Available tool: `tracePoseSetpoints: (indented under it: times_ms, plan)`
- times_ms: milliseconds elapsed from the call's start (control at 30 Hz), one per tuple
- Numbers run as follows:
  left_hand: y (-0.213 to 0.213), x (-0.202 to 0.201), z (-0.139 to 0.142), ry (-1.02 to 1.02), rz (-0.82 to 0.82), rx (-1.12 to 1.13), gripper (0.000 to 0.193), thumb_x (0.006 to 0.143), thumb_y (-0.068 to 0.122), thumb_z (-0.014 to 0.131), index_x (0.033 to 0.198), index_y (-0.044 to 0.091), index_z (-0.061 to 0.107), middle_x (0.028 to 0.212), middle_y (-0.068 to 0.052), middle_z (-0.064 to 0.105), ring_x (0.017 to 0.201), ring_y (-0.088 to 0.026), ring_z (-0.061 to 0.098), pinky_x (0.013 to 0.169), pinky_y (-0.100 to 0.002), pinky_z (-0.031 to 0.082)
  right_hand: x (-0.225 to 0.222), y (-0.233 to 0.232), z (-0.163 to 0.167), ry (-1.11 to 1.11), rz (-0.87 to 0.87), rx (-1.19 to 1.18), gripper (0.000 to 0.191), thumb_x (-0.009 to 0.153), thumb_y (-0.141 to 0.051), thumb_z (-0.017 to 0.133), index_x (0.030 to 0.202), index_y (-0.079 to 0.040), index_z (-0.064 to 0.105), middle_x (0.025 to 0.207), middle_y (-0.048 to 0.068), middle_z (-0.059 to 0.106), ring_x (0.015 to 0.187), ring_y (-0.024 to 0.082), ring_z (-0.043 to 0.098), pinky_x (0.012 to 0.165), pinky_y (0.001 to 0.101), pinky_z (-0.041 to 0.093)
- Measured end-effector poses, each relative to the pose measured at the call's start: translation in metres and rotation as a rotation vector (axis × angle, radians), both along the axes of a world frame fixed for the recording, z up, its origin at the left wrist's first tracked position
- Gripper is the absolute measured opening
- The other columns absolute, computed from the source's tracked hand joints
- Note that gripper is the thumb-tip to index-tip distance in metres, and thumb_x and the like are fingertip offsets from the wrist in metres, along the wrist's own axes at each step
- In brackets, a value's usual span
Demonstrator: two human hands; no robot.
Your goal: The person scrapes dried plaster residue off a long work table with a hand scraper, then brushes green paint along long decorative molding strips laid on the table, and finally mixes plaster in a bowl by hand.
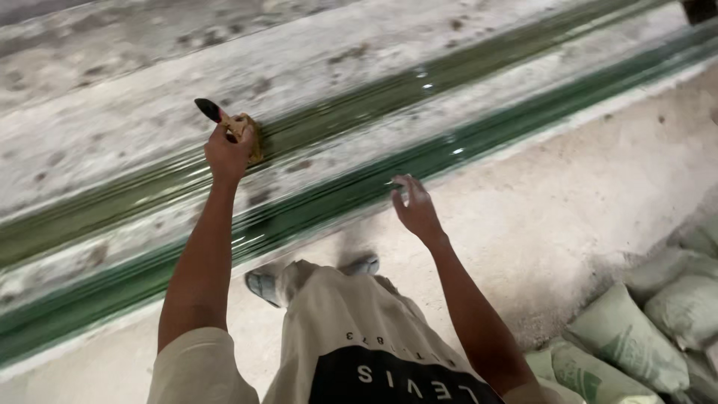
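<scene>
My left hand [228, 153] grips a paintbrush [238, 129] with a dark red-tipped handle; its bristles press on the upper glossy green groove [359, 105] of a long moulded concrete form [112, 127]. My right hand [415, 208] hovers with spread fingers just beside the lower wet green channel [464, 146] and holds nothing. Both forearms reach forward from the bottom of the view. My legs in light shorts and sandalled feet [263, 286] stand on the floor below.
A dusty concrete floor [568, 209] runs along the form's near edge. Several stacked green-and-white sacks [636, 337] lie at the lower right. Mottled grey cement surface [90, 45] fills the upper left beyond the grooves.
</scene>
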State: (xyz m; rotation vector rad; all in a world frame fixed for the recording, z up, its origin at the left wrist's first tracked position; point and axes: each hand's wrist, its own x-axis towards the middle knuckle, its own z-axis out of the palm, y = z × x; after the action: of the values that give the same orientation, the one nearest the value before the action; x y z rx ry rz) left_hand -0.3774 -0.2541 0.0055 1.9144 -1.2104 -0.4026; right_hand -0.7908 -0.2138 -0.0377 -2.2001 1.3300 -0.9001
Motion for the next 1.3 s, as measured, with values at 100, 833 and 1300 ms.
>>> tracePoseSetpoints:
  times_ms: [100, 833, 1300]
  plan:
    - [-0.046, -0.064, 0.005, -0.016, -0.031, -0.033, 0.042, 0.09, 0.036, 0.081, 0.122, 0.009, 0.073, 0.09, -0.015, 0.076, 0.075, -0.027, 0.075, 0.07, -0.043, 0.058, -0.09, -0.02, 0.005, -0.001, -0.099, 0.015, 0.027, 0.099, -0.013, 0.065, 0.124, -0.002, 0.062, 0.123, 0.022, 0.068, 0.118, 0.043, 0.064, 0.101, 0.0478, 0.052]
    - [-0.35, -0.499, -0.047, 0.131, -0.219, 0.073, 0.049, 0.091, 0.045, 0.081, 0.124, 0.011, 0.069, 0.088, -0.011, 0.077, 0.076, -0.025, 0.076, 0.071, -0.043, 0.061, -0.467, -0.197, -0.021, -0.055, -0.508, 0.195, 0.022, 0.102, -0.013, 0.065, 0.124, -0.008, 0.067, 0.122, 0.014, 0.072, 0.105, 0.029, 0.072, 0.084, 0.0411, 0.061]
    - [-0.485, -0.716, -0.066, 0.083, -0.242, 0.068, 0.051, 0.091, 0.043, 0.079, 0.131, 0.015, 0.067, 0.086, -0.012, 0.076, 0.075, -0.031, 0.074, 0.068, -0.046, 0.058, -0.65, -0.381, -0.045, -0.947, -0.617, 0.61, 0.024, 0.107, -0.019, 0.061, 0.126, -0.005, 0.061, 0.122, 0.006, 0.068, 0.117, 0.017, 0.065, 0.099, 0.0347, 0.053]
